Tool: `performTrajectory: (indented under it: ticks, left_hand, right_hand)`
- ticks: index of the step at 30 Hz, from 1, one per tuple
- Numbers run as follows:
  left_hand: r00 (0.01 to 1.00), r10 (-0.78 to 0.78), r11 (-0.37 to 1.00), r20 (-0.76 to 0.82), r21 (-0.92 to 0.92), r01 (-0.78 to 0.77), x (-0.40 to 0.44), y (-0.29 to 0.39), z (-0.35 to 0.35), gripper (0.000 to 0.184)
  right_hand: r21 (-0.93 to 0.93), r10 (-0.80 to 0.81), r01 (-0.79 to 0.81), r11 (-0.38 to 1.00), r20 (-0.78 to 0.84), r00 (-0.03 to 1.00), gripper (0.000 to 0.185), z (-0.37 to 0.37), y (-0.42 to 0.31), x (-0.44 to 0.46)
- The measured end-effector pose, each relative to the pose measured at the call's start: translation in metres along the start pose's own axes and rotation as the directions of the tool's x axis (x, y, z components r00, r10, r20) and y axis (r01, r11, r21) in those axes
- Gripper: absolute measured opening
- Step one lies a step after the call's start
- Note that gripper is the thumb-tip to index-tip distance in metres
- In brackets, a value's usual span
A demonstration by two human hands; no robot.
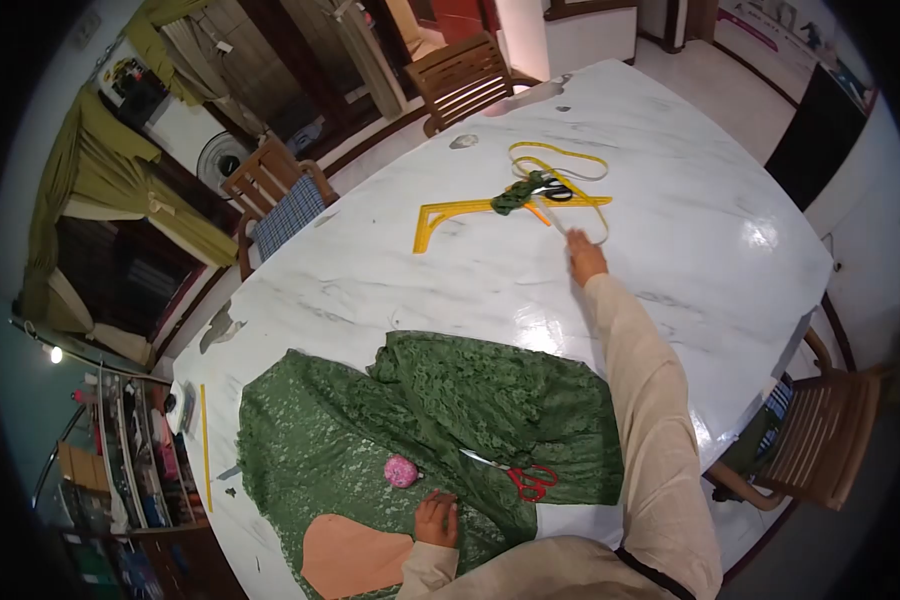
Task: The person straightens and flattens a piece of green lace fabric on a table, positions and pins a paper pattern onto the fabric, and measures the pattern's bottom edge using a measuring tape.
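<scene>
Green lace fabric (315, 440) lies spread and folded on the near side of the table. My left hand (436, 518) rests on it with fingers apart, between a pink round object (401, 472) and a peach pattern piece (350, 555). Red-handled scissors (532, 484) lie on the lace to its right. My right hand (585, 258) reaches far forward, fingers stretched out beside a looped yellow tape measure (580, 155); whether they touch it I cannot tell. Close by are a yellow L-shaped ruler (450, 210), black-handled scissors (555, 191) and a bunched green scrap (515, 196).
The white marbled table (370, 280) fills the middle of the view. A yellow straight ruler (206, 448) and an iron (177, 408) are at its left edge. Wooden chairs (465, 75) stand around it, one (805, 440) close on the right. A rack (135, 450) stands at left.
</scene>
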State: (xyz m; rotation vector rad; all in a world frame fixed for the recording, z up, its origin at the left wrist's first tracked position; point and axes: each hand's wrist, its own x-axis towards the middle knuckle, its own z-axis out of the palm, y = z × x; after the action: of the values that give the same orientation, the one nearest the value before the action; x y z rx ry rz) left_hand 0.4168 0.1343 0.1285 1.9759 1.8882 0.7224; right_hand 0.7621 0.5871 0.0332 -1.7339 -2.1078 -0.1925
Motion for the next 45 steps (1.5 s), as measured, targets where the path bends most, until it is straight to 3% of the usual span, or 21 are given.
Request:
performTrajectory:
  ticks: [1, 3, 4, 6, 8, 10, 11, 13, 16, 18, 21, 22, 24, 26, 28, 30, 36, 38, 41, 43, 45]
  left_hand:
    - [1.0, -0.007, 1.0, 0.001, 0.011, 0.007, 0.001, 0.004, -0.002, 0.022]
    - [1.0, -0.027, 0.999, 0.011, 0.03, 0.027, -0.001, 0.01, -0.007, 0.021]
    - [0.999, -0.043, 0.998, 0.013, 0.037, 0.042, -0.002, 0.012, -0.01, 0.021]
    - [0.998, -0.059, 0.998, 0.016, 0.025, 0.059, -0.003, 0.014, -0.013, 0.02]
    - [0.997, -0.071, 0.997, 0.017, 0.0, 0.071, -0.002, 0.02, -0.014, 0.019]
    - [0.999, -0.041, 0.999, 0.019, -0.031, 0.042, 0.005, 0.031, -0.018, 0.018]
    - [0.999, -0.05, 0.998, 0.017, -0.039, 0.051, 0.008, 0.034, -0.018, 0.018]
    - [1.0, -0.013, 0.98, 0.026, -0.198, 0.018, 0.011, 0.044, -0.02, 0.018]
    - [0.998, 0.063, 0.904, -0.03, -0.421, -0.07, 0.024, 0.069, -0.022, 0.024]
    - [0.978, 0.159, 0.856, -0.139, -0.474, -0.206, 0.042, 0.09, -0.029, 0.031]
    - [0.949, 0.234, 0.916, -0.214, -0.279, -0.288, 0.052, 0.109, -0.046, 0.037]
    - [0.949, 0.218, 0.937, -0.228, -0.223, -0.269, 0.05, 0.113, -0.049, 0.038]
    - [0.938, 0.08, 0.924, -0.338, -0.328, -0.197, 0.034, 0.103, -0.051, 0.029]
    - [0.998, 0.055, 0.932, -0.023, -0.358, -0.059, 0.011, 0.084, -0.068, 0.024]
    - [0.951, 0.059, 0.926, 0.304, -0.372, 0.061, -0.014, 0.066, -0.082, 0.02]
    - [0.994, 0.059, 0.927, 0.092, -0.374, -0.021, -0.055, 0.035, -0.084, 0.018]
    - [0.984, 0.033, 0.702, 0.174, -0.705, 0.101, -0.193, -0.069, -0.143, 0.014]
    - [0.963, -0.147, 0.583, 0.225, -0.767, 0.268, -0.234, -0.095, -0.167, 0.013]
    - [0.955, -0.191, 0.573, 0.228, -0.764, 0.297, -0.288, -0.143, -0.174, 0.016]
    - [0.918, -0.359, 0.552, 0.168, -0.755, 0.355, -0.318, -0.176, -0.167, 0.015]
    - [0.919, -0.39, 0.607, 0.054, -0.735, 0.301, -0.34, -0.201, -0.164, 0.015]
  right_hand:
    - [-0.186, 0.024, -0.017, 0.982, 0.035, 0.999, 0.061, 0.004, 0.001, 0.006]
    - [-0.222, -0.021, -0.036, 0.974, -0.247, 0.969, 0.043, 0.017, 0.002, 0.004]
    - [-0.211, -0.024, -0.027, 0.977, -0.236, 0.971, 0.043, 0.015, -0.006, 0.002]
    - [-0.102, 0.19, -0.186, 0.977, 0.024, 0.982, 0.029, -0.001, -0.017, -0.006]
    - [-0.058, 0.361, -0.36, 0.931, 0.295, 0.885, 0.015, -0.018, -0.027, -0.016]
    - [0.012, 0.314, -0.315, 0.949, 0.048, 0.948, 0.008, -0.024, -0.038, -0.047]
    - [0.005, 0.306, -0.306, 0.952, 0.053, 0.951, 0.008, -0.045, -0.048, -0.059]
    - [0.156, 0.023, -0.026, 0.987, 0.021, 1.0, 0.009, -0.097, -0.069, -0.083]
    - [0.353, -0.25, 0.194, 0.915, 0.12, 0.961, 0.009, -0.167, -0.111, -0.117]
    - [0.656, -0.536, 0.308, 0.689, 0.175, 0.826, 0.01, -0.21, -0.147, -0.136]
    - [0.785, -0.719, 0.296, 0.544, 0.255, 0.646, 0.008, -0.269, -0.199, -0.167]
    - [0.867, -0.759, 0.173, 0.466, 0.292, 0.582, 0.007, -0.285, -0.213, -0.174]
    - [0.928, -0.792, 0.051, 0.368, 0.284, 0.541, 0.008, -0.307, -0.241, -0.188]
    - [0.941, -0.802, 0.056, 0.335, 0.253, 0.542, 0.009, -0.32, -0.263, -0.204]
    - [0.884, -0.756, 0.041, 0.466, 0.373, 0.538, 0.008, -0.326, -0.274, -0.22]
    - [0.875, -0.749, 0.032, 0.483, 0.394, 0.532, 0.008, -0.329, -0.285, -0.239]
    - [0.786, -0.644, 0.007, 0.618, 0.501, 0.578, 0.01, -0.333, -0.363, -0.328]
    - [0.712, -0.593, 0.011, 0.702, 0.576, 0.563, 0.01, -0.327, -0.391, -0.356]
    - [0.575, -0.592, 0.229, 0.786, 0.593, 0.545, 0.011, -0.302, -0.443, -0.413]
    - [0.546, -0.656, 0.382, 0.745, 0.499, 0.566, 0.014, -0.271, -0.468, -0.455]
    - [0.549, -0.654, 0.379, 0.745, 0.485, 0.581, 0.017, -0.253, -0.491, -0.486]
